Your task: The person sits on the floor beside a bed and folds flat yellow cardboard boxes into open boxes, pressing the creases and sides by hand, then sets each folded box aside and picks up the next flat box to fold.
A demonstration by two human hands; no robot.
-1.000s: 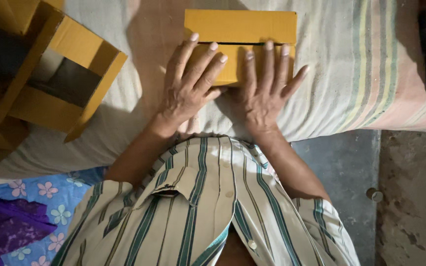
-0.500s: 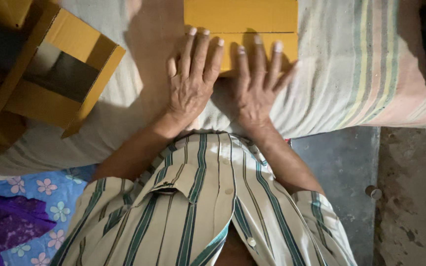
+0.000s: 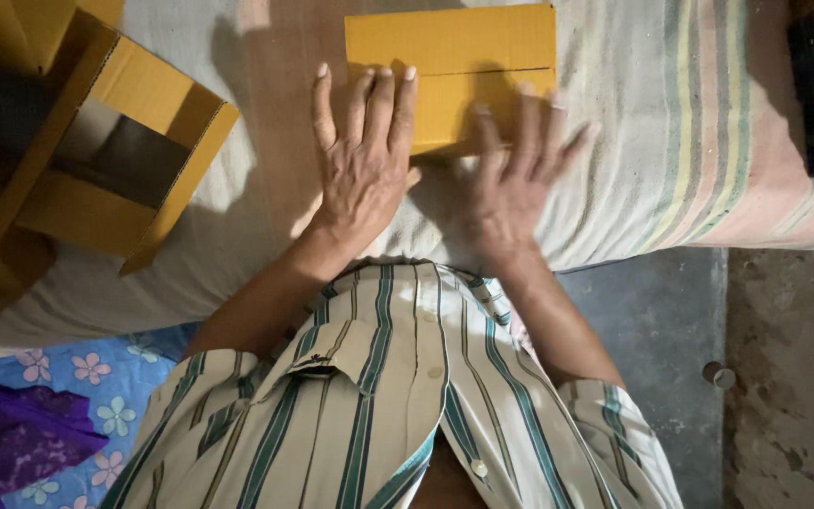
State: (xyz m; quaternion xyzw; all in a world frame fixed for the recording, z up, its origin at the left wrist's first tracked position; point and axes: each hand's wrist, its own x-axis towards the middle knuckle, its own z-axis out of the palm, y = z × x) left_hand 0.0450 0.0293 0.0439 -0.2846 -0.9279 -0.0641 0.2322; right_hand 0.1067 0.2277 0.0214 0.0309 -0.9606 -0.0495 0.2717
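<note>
Fingers spread and flat, the left hand (image 3: pixel 365 174) presses the near edge of the yellow box (image 3: pixel 451 71) on the striped bedding (image 3: pixel 671 141), the blurred right hand (image 3: pixel 515 184) beside it; its flaps look closed, while an open box (image 3: pixel 110 141) sits left.

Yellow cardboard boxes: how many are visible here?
2. A flat closed yellow cardboard box lies under both hands' fingertips; an open yellow cardboard box sits at left. More may be hidden in shadow.

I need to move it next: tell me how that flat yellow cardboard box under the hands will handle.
The flat yellow cardboard box looks light and fairly stiff. It will probably slide easily on the striped cloth rather than roll or tip. Its thin folded flaps may bend if pinched.
</note>
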